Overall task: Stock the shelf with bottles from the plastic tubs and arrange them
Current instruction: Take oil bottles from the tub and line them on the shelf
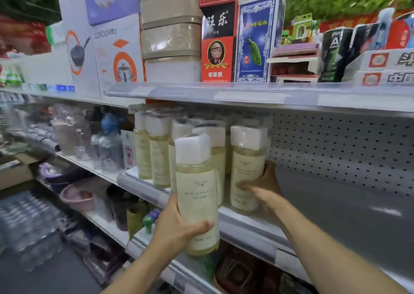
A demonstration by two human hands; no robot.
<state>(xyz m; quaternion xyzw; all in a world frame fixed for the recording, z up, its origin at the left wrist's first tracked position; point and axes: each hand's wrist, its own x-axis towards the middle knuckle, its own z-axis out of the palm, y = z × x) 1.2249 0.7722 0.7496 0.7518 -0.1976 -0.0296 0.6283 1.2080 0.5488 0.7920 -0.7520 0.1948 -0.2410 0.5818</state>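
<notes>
My left hand (179, 224) grips a tall bottle of pale yellow liquid (197, 195) with a white cap and cream label, held upright in front of the shelf edge. My right hand (262, 182) holds a second, matching bottle (246, 170) that stands on the grey middle shelf (336, 215). Its thumb lies across the label and its fingers wrap the right side. Several more bottles of the same kind (156, 154) stand in rows to the left and behind. No plastic tub is in view.
A perforated back panel (336, 145) closes the shelf on the right. The top shelf (224, 94) carries cookware boxes (107, 54), stacked beige containers (170, 33) and card boxes (257, 38). Lower shelves hold basins (76, 195) and wrapped goods.
</notes>
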